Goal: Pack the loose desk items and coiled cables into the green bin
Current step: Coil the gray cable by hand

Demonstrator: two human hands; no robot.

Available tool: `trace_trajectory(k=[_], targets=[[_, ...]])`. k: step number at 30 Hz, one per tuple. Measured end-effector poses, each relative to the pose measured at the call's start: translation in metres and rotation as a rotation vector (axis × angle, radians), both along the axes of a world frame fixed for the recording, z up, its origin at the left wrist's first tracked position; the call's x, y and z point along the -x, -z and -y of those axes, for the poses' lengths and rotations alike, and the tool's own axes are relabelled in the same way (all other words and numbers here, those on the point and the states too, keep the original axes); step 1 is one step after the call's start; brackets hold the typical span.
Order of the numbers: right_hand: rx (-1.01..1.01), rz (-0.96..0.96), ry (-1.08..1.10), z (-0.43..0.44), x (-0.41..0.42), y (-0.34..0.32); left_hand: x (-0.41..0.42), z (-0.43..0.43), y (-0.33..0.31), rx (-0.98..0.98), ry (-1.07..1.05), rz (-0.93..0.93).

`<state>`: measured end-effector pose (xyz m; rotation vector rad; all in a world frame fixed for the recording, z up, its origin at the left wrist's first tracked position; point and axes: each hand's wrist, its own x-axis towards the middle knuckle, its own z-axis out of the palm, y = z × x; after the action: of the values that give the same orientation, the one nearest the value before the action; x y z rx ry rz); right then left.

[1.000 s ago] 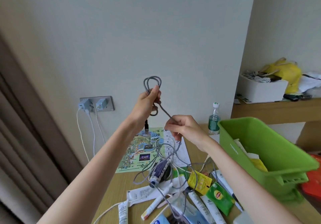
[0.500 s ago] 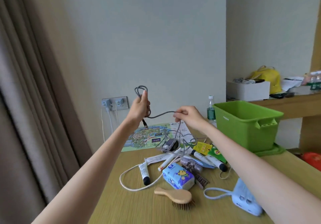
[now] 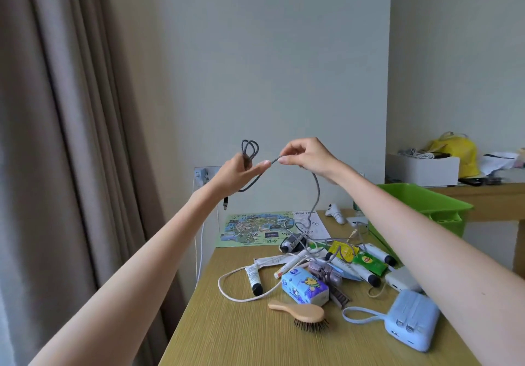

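A grey braided cable (image 3: 316, 195) hangs in the air above the desk. My left hand (image 3: 237, 171) holds its small coiled loops, which stick up above the fingers, and the black plug dangles below the wrist. My right hand (image 3: 305, 156) pinches the cable a little to the right at the same height. The rest of the cable drops down into a pile of loose items (image 3: 326, 260) on the desk. The green bin (image 3: 443, 205) stands at the right, partly hidden behind my right forearm.
On the wooden desk (image 3: 227, 337) lie a hairbrush (image 3: 301, 313), a tissue pack (image 3: 304, 283), a white cord (image 3: 227, 289), tubes, tea packets, a blue power bank (image 3: 412, 326) and a map sheet (image 3: 255, 227). A curtain hangs at the left. A white box and a yellow bag sit on a shelf at the right.
My right hand has risen to the level of my left hand and come closer to it, lifting more cable off the pile. The camera has pulled back from the desk.
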<state>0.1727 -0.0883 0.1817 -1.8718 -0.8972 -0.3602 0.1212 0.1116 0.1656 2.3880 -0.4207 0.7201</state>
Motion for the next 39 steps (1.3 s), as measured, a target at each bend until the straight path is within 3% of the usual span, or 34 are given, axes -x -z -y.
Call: trace_trajectory(k=[6, 12, 17, 25, 30, 39], targets=[[0.014, 0.083, -0.059, -0.004, -0.001, -0.025, -0.001, 0.013, 0.001, -0.042, 0.025, -0.135], [-0.205, -0.040, -0.079, -0.004, -0.019, -0.018, -0.004, 0.026, -0.003, 0.303, 0.223, -0.275], [-0.222, -0.274, -0.198, 0.001, -0.036, 0.006, -0.017, 0.023, -0.005, 0.473, 0.218, -0.175], [-0.190, -0.465, -0.382, -0.009, -0.041, 0.023, -0.040, 0.032, -0.002, 0.682, 0.242, -0.078], [-0.150, -0.473, -0.399, -0.014, -0.038, 0.023, -0.038, 0.040, -0.007, 0.711, 0.294, -0.114], [-0.020, -0.487, -0.359, -0.011, -0.026, 0.019, -0.037, 0.049, -0.010, 0.582, 0.226, -0.129]])
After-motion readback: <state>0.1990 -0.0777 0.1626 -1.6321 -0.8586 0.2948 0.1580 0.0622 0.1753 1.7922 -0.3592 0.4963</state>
